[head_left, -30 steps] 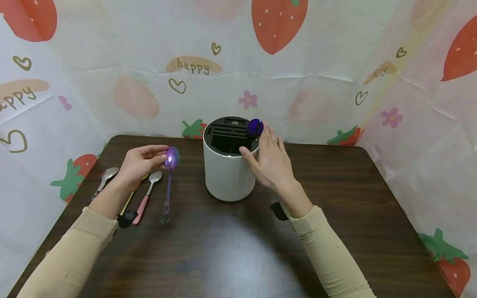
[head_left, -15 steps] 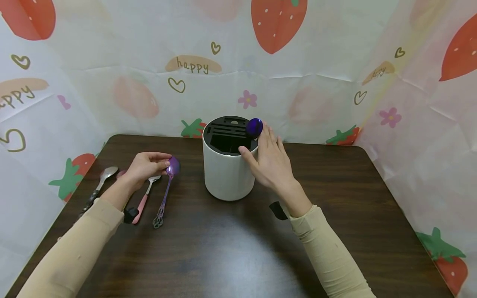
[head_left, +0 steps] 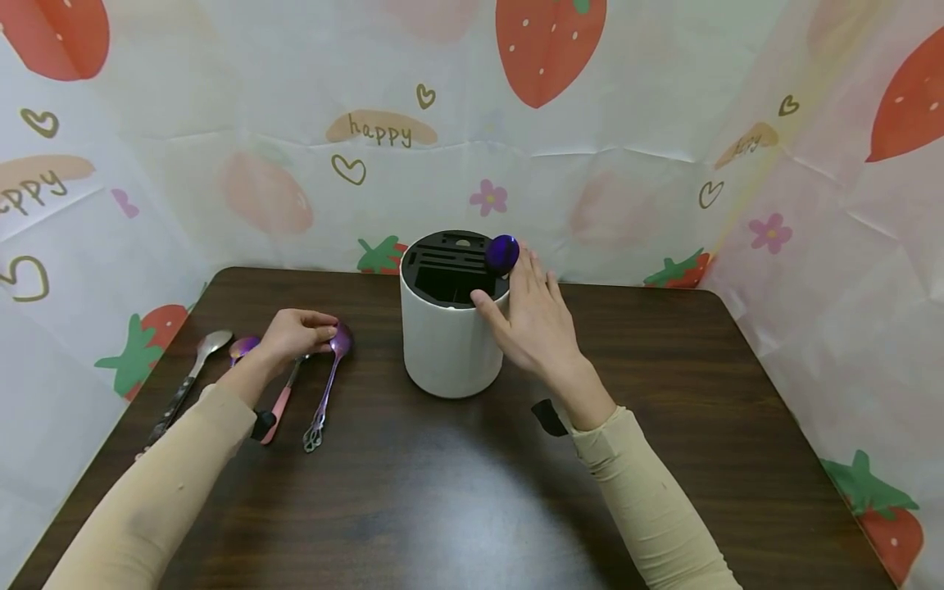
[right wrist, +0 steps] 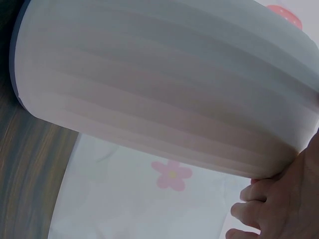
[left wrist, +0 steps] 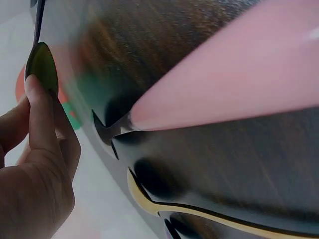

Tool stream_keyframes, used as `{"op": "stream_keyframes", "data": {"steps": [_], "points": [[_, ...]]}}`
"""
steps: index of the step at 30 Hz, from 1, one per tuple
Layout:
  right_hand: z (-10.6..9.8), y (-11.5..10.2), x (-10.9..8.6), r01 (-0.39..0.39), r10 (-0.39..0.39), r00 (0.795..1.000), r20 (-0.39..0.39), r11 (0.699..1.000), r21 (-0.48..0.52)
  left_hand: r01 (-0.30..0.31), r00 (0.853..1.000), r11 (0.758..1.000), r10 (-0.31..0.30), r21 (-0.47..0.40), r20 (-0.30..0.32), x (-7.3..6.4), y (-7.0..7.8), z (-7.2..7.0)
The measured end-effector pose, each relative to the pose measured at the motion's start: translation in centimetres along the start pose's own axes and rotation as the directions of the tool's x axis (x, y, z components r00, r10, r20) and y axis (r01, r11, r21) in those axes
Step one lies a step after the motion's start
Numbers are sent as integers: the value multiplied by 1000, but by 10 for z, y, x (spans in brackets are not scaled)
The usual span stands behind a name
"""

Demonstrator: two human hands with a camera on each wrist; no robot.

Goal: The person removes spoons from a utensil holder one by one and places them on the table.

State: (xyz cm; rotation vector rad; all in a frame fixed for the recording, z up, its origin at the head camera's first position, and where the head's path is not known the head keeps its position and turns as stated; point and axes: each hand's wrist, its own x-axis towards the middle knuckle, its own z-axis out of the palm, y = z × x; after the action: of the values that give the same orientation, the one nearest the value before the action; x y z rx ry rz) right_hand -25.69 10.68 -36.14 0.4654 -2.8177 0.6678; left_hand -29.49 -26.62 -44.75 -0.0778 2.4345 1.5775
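My left hand (head_left: 298,334) pinches an iridescent purple spoon (head_left: 324,397) by its bowl between thumb and fingers. Its ornate openwork handle points toward me, low over the table. In the left wrist view the same bowl (left wrist: 45,67) looks dark green at the fingertips. Right of it stands a white cylindrical utensil holder (head_left: 451,352) with a black slotted top. My right hand (head_left: 534,324) lies flat along the holder's right side, fingers extended and thumb at the rim. A dark purple-blue spoon (head_left: 502,255) stands in the holder, only its bowl showing.
Left of the held spoon lie a pink-handled spoon (head_left: 279,414), a spoon with a purple bowl (head_left: 243,347) and a silver spoon with a dark handle (head_left: 180,393). A gold spoon (left wrist: 199,206) appears in the left wrist view. A patterned cloth (head_left: 634,123) rises behind the table.
My left hand has come nearer to me and slightly right, lowering the purple spoon toward the table. Its handle end swung a little left. My right hand has stayed on the holder.
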Motion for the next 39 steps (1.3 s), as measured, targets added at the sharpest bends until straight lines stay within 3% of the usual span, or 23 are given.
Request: {"op": "stream_keyframes", "data": {"steps": [9, 14, 17, 22, 25, 28, 32, 39], "points": [[-1, -1, 0, 1, -1, 1000, -1, 1000, -1, -9, 1000, 997, 11, 76, -21, 3, -6, 1], [-2, -1, 0, 2, -2, 1000, -3, 1000, 2, -49, 997, 981, 60, 187, -53, 5, -6, 0], [-2, 0, 0, 2, -2, 1000, -5, 1000, 3, -76, 992, 956, 101, 283, -76, 5, -5, 0], [-2, -1, 1, 3, -3, 1000, -2, 1000, 7, -117, 979, 886, 179, 449, -98, 4, -3, 0], [-2, -1, 1, 2, -2, 1000, -3, 1000, 9, -128, 974, 854, 204, 504, -97, 3, -2, 1], [-1, -1, 0, 0, 0, 1000, -7, 1000, 11, -129, 973, 838, 211, 531, -97, 2, -1, 2], [-1, 0, 0, -1, 1, 1000, -7, 1000, 11, -126, 972, 834, 212, 537, -102, 0, -2, 2], [0, 0, 0, 1, -1, 1000, -1, 1000, 10, -120, 969, 854, 212, 507, -128, -4, -1, 3]]}}
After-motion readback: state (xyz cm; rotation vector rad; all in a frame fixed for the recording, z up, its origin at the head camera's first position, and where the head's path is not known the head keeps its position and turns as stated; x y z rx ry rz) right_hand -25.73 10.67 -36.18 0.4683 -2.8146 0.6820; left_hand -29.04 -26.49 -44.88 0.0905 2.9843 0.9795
